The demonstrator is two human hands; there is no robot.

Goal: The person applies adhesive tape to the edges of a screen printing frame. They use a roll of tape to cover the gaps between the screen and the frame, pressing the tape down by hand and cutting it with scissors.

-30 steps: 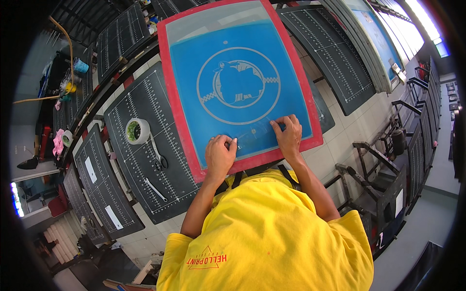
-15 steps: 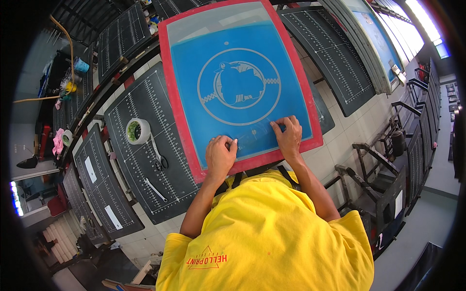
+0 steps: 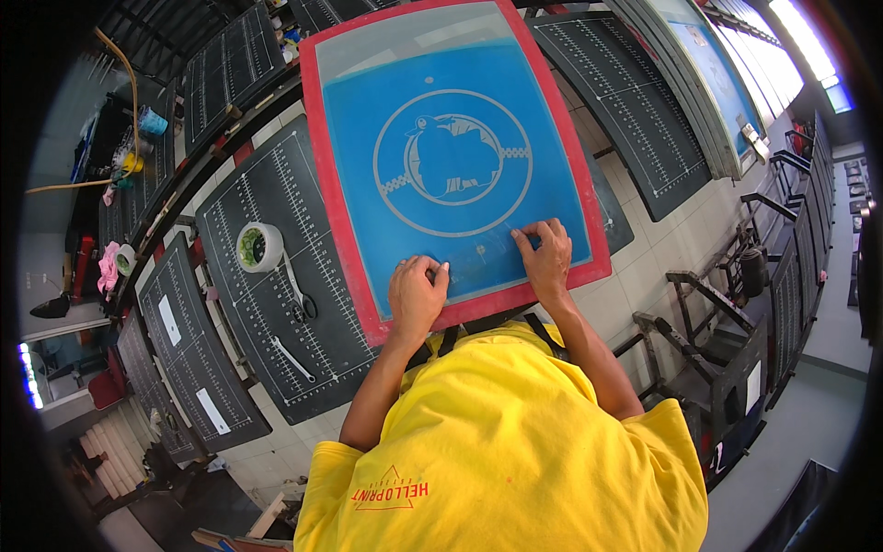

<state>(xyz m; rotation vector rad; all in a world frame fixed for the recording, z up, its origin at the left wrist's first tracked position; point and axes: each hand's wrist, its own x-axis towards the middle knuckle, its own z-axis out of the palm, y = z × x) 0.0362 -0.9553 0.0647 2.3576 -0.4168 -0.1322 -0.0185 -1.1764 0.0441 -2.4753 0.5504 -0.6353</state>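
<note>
Blue cup (image 3: pixel 152 122) at far left, contents unreadable from where I stand; white tape roll (image 3: pixel 261 247), green inside its ring, beside scissors (image 3: pixel 295 285) on the dark tabletop (image 3: pixel 336 345). Left hand (image 3: pixel 418 293) and right hand (image 3: pixel 545 256), each clamped thumb-to-finger on a clear strip (image 3: pixel 471 258), over the near end of the red-framed blue screen (image 3: pixel 455 158); pale tiled floor (image 3: pixel 644 276) below.

wrench (image 3: pixel 295 360) — on dark ruled board (image 3: pixel 253 317) | pink cloth (image 3: pixel 108 268) — far left | blue container (image 3: pixel 153 121), upper left

A clear strip (image 3: pixel 478 255) (only faintly visible) slants over the lower part of the red-framed blue screen (image 3: pixel 451 166).
</note>
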